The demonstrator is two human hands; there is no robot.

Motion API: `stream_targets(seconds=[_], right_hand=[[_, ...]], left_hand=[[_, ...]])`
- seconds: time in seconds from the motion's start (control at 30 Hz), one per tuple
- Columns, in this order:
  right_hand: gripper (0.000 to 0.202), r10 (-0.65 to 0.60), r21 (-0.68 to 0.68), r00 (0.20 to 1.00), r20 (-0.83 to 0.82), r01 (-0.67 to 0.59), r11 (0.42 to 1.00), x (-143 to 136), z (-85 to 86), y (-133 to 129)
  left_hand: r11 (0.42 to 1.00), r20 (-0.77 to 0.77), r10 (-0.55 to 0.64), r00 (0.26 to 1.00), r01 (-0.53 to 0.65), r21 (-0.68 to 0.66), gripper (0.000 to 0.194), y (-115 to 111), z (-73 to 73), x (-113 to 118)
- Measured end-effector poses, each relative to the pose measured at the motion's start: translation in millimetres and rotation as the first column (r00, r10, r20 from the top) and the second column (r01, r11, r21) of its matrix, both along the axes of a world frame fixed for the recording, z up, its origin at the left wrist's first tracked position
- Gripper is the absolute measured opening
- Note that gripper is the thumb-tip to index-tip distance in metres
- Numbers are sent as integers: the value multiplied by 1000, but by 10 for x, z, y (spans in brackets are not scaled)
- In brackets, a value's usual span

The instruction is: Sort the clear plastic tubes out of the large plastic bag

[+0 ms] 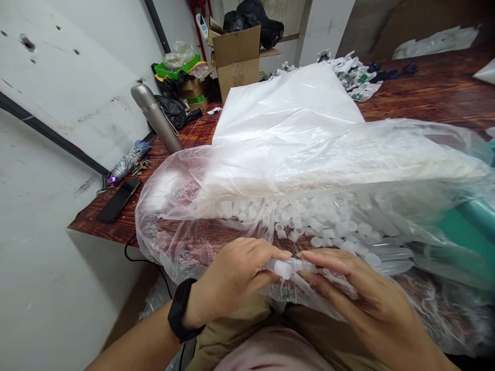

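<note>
The step in hand is prob. the joining of two small plastic parts, b/c both hands meet in front of the body, near the table edge, and bring the pieces end to end. The left hand point(240, 268), w/ black wristband point(181, 310), is closed in a pinch: thumb and index finger grip a white cap point(283, 270), whose round end is turned toward the camera. The right hand point(359, 283) is also pinching, thumb below and fingers above, on a clear ribbed piece point(304, 265), approx. a tube neck; its far part is hard to tell from the plastic film around it. So both parts lie exactly betw. the fingertips of the two hands, very near each other; whether they are already touching or fitted, I cannot tell. In my judgement the next move calls for keeping both parts in one line, then a firm push or twist w/o squeezing the thin wall too much. Just beyond the hands is a loose pile of white caps point(296, 221), and clear tubes point(392, 257) lie to the right of it, nearer to the right hand, all w/ the big clear bag point(170, 226) around them on the wooden table point(417, 87)
</note>
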State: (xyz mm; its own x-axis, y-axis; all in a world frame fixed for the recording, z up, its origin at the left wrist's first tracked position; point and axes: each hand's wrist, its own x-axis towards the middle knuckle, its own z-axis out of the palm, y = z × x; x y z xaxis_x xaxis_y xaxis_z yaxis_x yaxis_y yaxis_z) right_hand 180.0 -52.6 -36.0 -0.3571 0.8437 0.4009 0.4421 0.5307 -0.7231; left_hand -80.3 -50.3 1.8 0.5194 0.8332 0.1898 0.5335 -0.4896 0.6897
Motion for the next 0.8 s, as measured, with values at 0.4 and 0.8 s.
stream_targets(seconds=[0.4, 0.8], right_hand=[[19, -121, -199, 980, -161, 88, 976, -172, 146, -187], [32, 108, 134, 962, 249, -145, 980, 29, 238, -196]], left_hand=[[755, 271, 235, 933, 0, -655, 21, -299, 22, 244], [999, 73, -26, 997, 29, -39, 18, -315, -1, 113]])
